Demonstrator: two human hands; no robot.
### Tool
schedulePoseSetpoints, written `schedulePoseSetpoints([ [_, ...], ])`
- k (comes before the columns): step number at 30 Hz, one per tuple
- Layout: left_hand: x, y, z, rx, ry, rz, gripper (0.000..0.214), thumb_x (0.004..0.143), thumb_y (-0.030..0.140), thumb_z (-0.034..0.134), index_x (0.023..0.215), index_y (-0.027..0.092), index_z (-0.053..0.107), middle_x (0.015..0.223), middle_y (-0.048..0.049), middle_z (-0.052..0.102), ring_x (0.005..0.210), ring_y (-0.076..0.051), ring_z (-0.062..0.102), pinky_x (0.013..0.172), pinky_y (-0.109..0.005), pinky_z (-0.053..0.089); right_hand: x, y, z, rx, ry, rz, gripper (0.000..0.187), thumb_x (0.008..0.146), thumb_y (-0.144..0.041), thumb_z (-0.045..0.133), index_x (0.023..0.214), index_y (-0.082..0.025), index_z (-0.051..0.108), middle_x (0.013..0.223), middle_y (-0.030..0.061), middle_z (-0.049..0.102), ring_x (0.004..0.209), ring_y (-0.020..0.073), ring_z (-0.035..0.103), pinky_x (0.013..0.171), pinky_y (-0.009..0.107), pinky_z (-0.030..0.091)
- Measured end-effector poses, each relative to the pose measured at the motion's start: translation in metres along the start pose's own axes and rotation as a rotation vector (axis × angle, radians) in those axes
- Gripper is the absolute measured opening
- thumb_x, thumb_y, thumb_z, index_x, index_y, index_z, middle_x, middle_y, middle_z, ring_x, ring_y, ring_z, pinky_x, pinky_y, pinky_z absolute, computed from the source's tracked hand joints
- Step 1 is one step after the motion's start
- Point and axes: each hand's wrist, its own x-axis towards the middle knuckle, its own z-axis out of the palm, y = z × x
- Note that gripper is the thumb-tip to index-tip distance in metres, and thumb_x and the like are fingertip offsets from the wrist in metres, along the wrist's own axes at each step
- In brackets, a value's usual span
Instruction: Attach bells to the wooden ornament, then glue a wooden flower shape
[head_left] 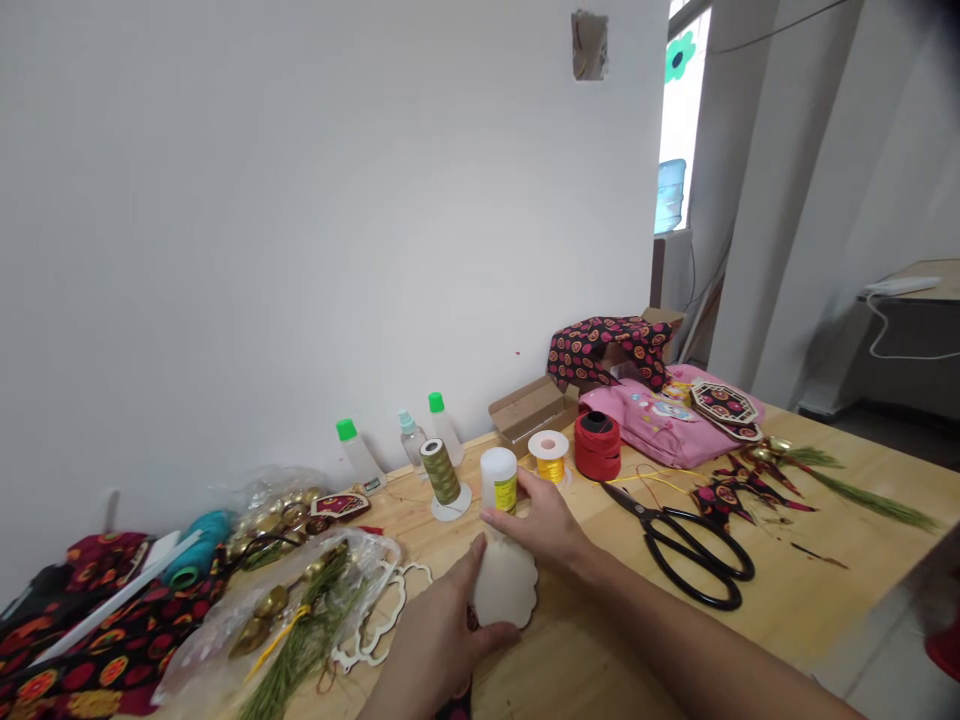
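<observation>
My right hand [546, 528] reaches forward over the wooden table [615, 620] and its fingers close round a white bottle with a yellow label [499, 480]. My left hand [442, 640] lies with its fingers on a pale scalloped flat piece [506, 585] just in front of the bottle, pressing it to the table. A white scalloped frame cut-out [382, 615] lies beside that piece on the left.
Around the bottle stand an olive thread cone [441, 472], a yellow spool [550, 458] and a red spool [598, 446]. Black scissors [694, 548] lie to the right. Clear bags with brass bells [300, 590], patterned fabric [97, 640], pink cloth [660, 420], green-capped bottles [358, 455] and a cardboard box [529, 408] ring the work area.
</observation>
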Motion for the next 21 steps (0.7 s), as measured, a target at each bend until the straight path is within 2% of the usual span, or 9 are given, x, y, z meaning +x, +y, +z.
schedulePoseSetpoints([
  [5,0.000,0.002,0.000,-0.010,-0.007,0.003,0.080,0.060,0.040,0.058,0.129,0.021,0.023,0.106,-0.0066,0.058,0.083,-0.021,0.056,0.068,-0.026,0.037,0.000,-0.002,-0.001,-0.012,-0.004,-0.008,0.026,0.063,-0.036,0.060,0.078,-0.018,0.051,0.070,-0.0010,0.056,0.065,0.0137,0.051,0.057,0.024,0.039],
  [14,0.000,-0.001,0.000,-0.003,-0.005,0.000,0.079,0.060,0.041,0.058,0.129,0.023,0.023,0.096,-0.0049,0.062,0.079,-0.022,0.057,0.065,-0.026,0.037,-0.002,-0.003,0.002,-0.067,0.006,-0.009,0.022,0.061,-0.026,0.058,0.079,-0.019,0.048,0.068,-0.0015,0.054,0.062,0.0137,0.051,0.055,0.024,0.039],
  [21,0.001,-0.001,0.000,0.009,-0.012,0.011,0.081,0.061,0.042,0.057,0.130,0.024,0.019,0.091,-0.0029,0.063,0.075,-0.019,0.057,0.062,-0.024,0.035,-0.005,-0.011,-0.004,-0.072,0.006,-0.063,0.024,0.062,-0.031,0.061,0.079,-0.019,0.051,0.071,-0.0009,0.055,0.066,0.0143,0.051,0.058,0.025,0.039],
])
